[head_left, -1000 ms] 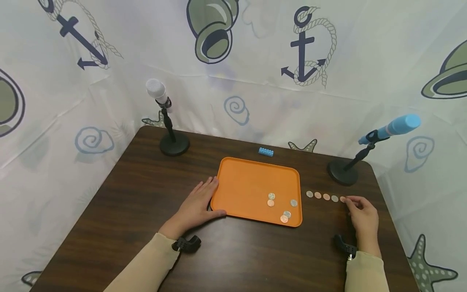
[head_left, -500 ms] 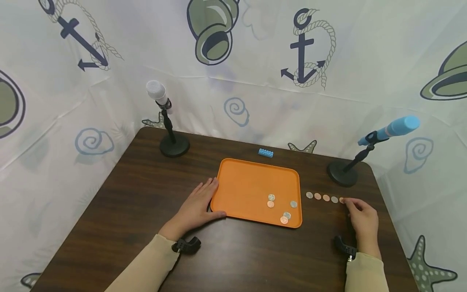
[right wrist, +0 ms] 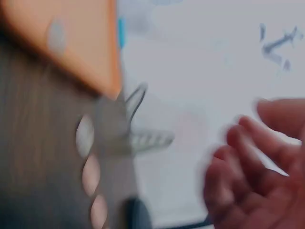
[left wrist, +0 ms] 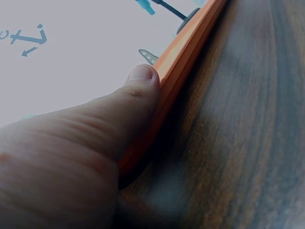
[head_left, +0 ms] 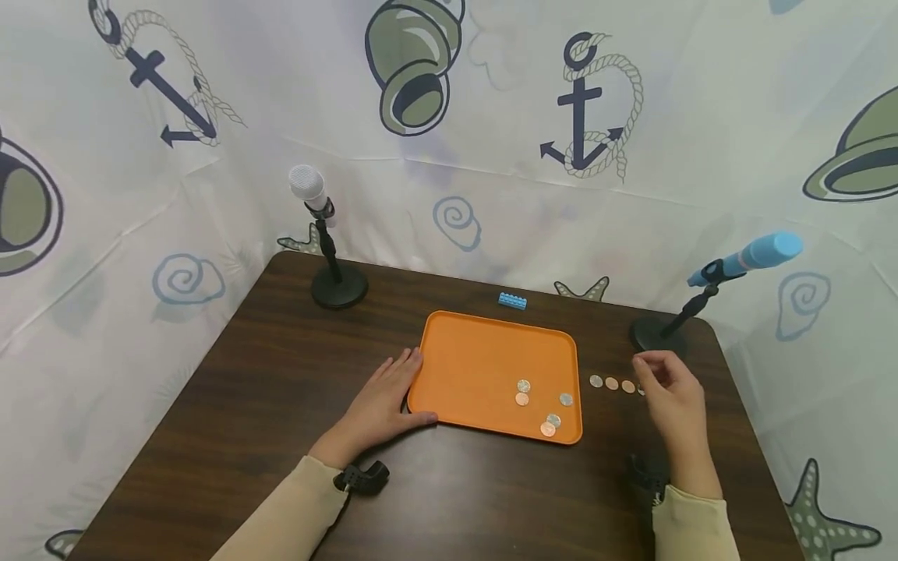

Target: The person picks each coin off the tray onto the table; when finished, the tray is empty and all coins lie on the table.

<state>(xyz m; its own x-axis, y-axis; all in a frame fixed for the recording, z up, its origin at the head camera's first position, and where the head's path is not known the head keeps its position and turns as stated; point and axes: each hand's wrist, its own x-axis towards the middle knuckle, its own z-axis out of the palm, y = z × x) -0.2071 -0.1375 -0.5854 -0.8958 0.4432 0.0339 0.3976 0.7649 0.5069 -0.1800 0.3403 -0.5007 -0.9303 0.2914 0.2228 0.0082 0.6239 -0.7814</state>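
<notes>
My left hand [head_left: 375,401] rests at the near left corner of the orange tray [head_left: 484,354], fingers stretched along its left side. In the left wrist view the thumb [left wrist: 128,105] lies against the tray's rim. Several silver and copper coins [head_left: 524,386] lie in the tray's right part. To its right a row of coins [head_left: 612,384] runs along the table, its right end hidden by my right hand [head_left: 675,393]. That hand is raised over the row, fingers loosely bent. The right wrist view, though blurred, shows nothing between thumb and fingers.
A blue toy brick [head_left: 513,301] lies behind the tray. At the back left stands a white microphone [head_left: 307,184] on a black stand, at the back right a blue microphone [head_left: 761,253] on another. A printed cloth [head_left: 505,132] hangs behind the table.
My right hand has left the coin at the row's right end and moved up and left over the row. The left hand keeps its place on the tray. The head view tilts slightly upward.
</notes>
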